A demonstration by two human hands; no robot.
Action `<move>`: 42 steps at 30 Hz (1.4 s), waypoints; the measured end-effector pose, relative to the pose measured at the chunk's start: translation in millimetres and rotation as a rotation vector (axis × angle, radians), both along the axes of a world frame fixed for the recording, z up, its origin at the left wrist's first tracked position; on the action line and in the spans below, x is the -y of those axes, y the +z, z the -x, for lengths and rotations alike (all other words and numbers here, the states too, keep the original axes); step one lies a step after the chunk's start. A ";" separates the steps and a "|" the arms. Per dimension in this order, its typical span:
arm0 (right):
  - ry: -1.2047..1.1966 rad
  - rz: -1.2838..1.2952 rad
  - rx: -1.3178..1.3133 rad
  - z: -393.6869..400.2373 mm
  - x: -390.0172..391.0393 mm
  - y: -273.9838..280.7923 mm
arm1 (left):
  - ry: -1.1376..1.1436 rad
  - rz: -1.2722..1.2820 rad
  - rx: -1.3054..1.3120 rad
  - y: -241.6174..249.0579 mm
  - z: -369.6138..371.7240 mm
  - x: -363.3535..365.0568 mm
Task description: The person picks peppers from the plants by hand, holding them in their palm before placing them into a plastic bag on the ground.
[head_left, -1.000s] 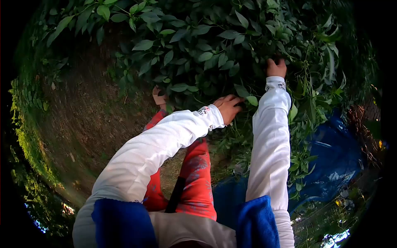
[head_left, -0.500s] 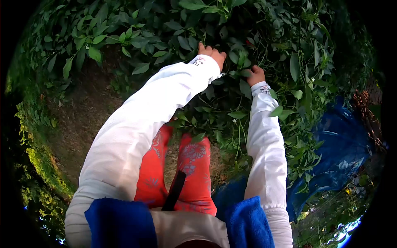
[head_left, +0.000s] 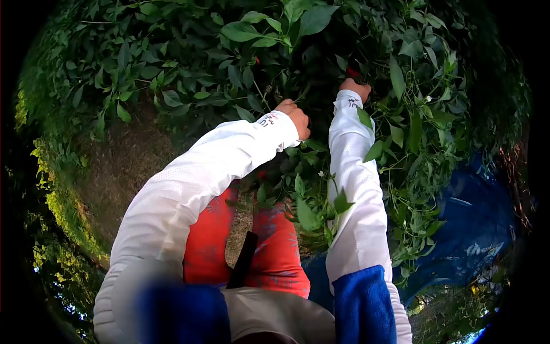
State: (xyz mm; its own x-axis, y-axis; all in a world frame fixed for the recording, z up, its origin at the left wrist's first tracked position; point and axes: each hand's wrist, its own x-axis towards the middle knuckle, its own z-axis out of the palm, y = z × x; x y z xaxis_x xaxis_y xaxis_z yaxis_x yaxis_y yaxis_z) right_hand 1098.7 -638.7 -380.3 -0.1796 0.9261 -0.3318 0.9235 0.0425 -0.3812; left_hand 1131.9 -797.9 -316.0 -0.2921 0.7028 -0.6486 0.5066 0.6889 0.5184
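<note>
My left hand (head_left: 295, 119) is in front of the leafy plants, back of the hand up and fingers curled inward. What its fingers hold, if anything, is hidden. Deeper in the foliage, my right hand (head_left: 356, 90) has its fingers closed at a red pepper (head_left: 353, 72), which shows just beyond the knuckles. Leaves partly cover that hand's fingertips. Another small red spot (head_left: 257, 60), perhaps a pepper, shows among the leaves up and left of my left hand. Green pepper plants (head_left: 240, 31) surround both hands.
A blue sheet (head_left: 470, 223) lies on the ground at the right, partly under stems. Brown bare soil (head_left: 129, 172) shows at the left. A leafy branch (head_left: 309, 215) hangs over my red patterned trousers (head_left: 275, 246). Blue cloth (head_left: 364, 304) hangs over my front.
My left hand has come back and down, toward my body. My right hand has moved forward, deeper into the leaves, to the red pepper. The view has shifted slightly.
</note>
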 end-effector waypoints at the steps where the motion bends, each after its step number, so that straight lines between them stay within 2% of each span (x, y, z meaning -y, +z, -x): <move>1: 0.000 0.000 -0.018 -2.1 -3.2 -1.4 | 0.176 0.100 0.115 6.0 10.4 -10.2; 3: -0.150 0.102 -0.100 -1.6 -12.3 -8.1 | 0.314 0.124 0.154 22.6 29.6 -18.1; 5: -0.012 0.057 0.032 8.3 -15.8 -6.6 | 0.423 0.180 0.082 -19.4 25.6 -27.5; 6: 0.056 0.033 0.098 12.0 -16.6 -5.4 | 0.445 0.219 0.055 -23.9 26.7 -33.3; 7: 0.073 -0.026 0.141 14.3 -29.3 -33.9 | 0.465 0.260 0.027 -27.4 26.9 -38.3; 9: -0.145 0.665 0.054 21.1 -44.6 -24.0 | 0.350 0.197 -0.140 -26.2 30.9 -42.1; 10: -0.193 0.706 0.096 26.1 -50.8 -30.6 | 0.288 0.166 -0.222 -25.0 32.4 -42.3; 11: -0.119 0.821 0.007 25.2 -53.6 -18.2 | 0.346 0.059 -0.232 -28.4 32.0 -42.6; 14: -0.141 1.122 -0.176 18.9 -62.4 12.2 | 0.554 -0.314 -0.266 -56.9 35.3 -38.1; 17: -0.090 1.272 -0.364 2.5 -62.5 35.1 | 0.562 -0.247 -0.158 -51.9 58.1 -47.6; 18: -0.063 1.314 -0.361 -0.7 -64.4 36.1 | 0.494 -0.309 -0.141 -61.1 60.7 -52.2; 19: -0.024 1.364 -0.390 -4.0 -65.5 37.1 | 0.454 -0.371 0.010 -66.8 65.6 -56.0; 21: 0.051 1.463 -0.443 -8.3 -62.8 40.6 | 0.386 -0.294 -0.061 -44.8 72.1 -57.2; 24: 0.202 1.401 -0.326 -5.3 -57.5 49.5 | 0.526 -0.299 0.009 -45.9 77.2 -65.0; 27: 0.261 1.256 -0.261 -2.3 -49.1 56.7 | 0.498 -0.248 0.014 -36.6 82.0 -62.7; 28: 0.274 1.168 -0.207 -1.7 -47.3 57.0 | 0.336 -0.193 -0.254 -31.3 80.9 -60.3; 30: 0.347 1.032 -0.118 2.4 -40.0 66.0 | 0.272 -0.264 -0.397 -24.0 82.6 -48.1; 31: 0.346 1.103 -0.113 3.8 -38.8 68.6 | 0.240 -0.297 -0.466 -20.4 82.9 -42.4; 34: 0.337 1.302 -0.151 9.7 -41.2 69.6 | 0.111 -0.155 -0.477 0.6 91.3 -36.9; 37: 0.420 1.257 -0.147 11.1 -38.7 63.8 | 0.003 -0.032 -0.508 13.6 88.8 -40.2; 38: 0.424 1.170 -0.149 11.5 -32.5 64.0 | -0.035 0.000 -0.513 19.8 89.7 -42.0; 39: 0.503 0.968 -0.159 7.9 -34.3 55.9 | -0.073 0.033 -0.521 28.8 91.5 -43.0; 41: 0.645 0.563 -0.177 -1.5 -34.6 33.7 | -0.037 -0.041 -0.363 53.8 92.5 -42.9; 42: 0.433 0.579 -0.204 2.8 -28.9 42.3 | -0.010 -0.082 -0.280 66.4 92.2 -39.1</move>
